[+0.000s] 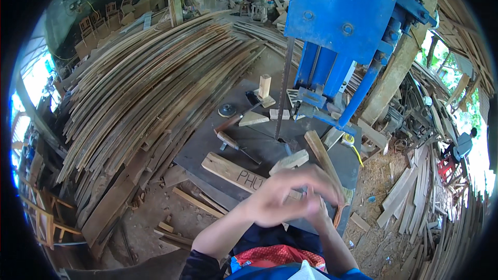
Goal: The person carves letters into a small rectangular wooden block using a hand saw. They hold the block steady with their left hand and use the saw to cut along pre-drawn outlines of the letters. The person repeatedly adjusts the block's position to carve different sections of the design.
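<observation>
My left hand [280,197] is raised over the near edge of the saw table [194,150], its fingers curved and blurred. It overlaps my right hand [317,208], which is mostly hidden behind it. Whether either hand holds anything does not show. Beneath and left of them lies a pale wooden block [223,169] with dark handwriting. A shorter wood piece [289,161] sits just beyond my fingers, and a long wooden strip [322,155] runs along the right side. Further left rest a wooden-handled tool [228,140] and a hammer [228,124].
A blue bandsaw [340,15] towers beyond the table, its upright blade [284,88] exposed. Small wood offcuts [254,119] and a yellow tape measure [348,140] lie on the table. Stacked planks [150,88] fill the left; loose boards [407,192] lie right. Two people are in the distance.
</observation>
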The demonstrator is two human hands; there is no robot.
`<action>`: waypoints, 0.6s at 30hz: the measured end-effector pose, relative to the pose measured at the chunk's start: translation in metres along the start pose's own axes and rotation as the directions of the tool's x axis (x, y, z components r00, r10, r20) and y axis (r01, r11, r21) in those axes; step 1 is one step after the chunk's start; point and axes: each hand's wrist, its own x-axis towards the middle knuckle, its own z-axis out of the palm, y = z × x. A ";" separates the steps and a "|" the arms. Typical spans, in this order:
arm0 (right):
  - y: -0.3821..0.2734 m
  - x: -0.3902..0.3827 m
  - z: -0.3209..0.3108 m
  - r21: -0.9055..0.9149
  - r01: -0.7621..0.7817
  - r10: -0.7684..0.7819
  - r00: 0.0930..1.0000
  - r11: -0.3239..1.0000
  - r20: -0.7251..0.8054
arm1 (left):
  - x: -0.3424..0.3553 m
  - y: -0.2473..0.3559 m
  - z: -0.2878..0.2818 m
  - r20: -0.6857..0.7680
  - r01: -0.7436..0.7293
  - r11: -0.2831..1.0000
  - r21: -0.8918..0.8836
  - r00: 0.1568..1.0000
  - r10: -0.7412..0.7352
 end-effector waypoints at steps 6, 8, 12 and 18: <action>-0.003 0.002 -0.006 -0.050 -0.121 0.117 0.991 0.991 -0.063 | 0.012 0.046 0.009 0.170 -0.286 0.942 -0.174 0.934 0.315; -0.003 0.002 -0.004 0.005 -0.120 0.120 0.989 0.993 -0.084 | 0.010 0.044 0.013 0.163 -0.283 0.938 -0.201 0.935 0.316; -0.006 0.002 -0.008 -0.010 -0.174 0.173 0.984 0.985 -0.040 | 0.011 0.035 0.016 0.201 -0.283 0.923 -0.260 0.920 0.338; -0.021 0.000 -0.018 0.005 -0.130 0.130 0.990 0.992 -0.046 | 0.017 0.036 0.012 0.090 -0.367 0.922 -0.124 0.921 0.379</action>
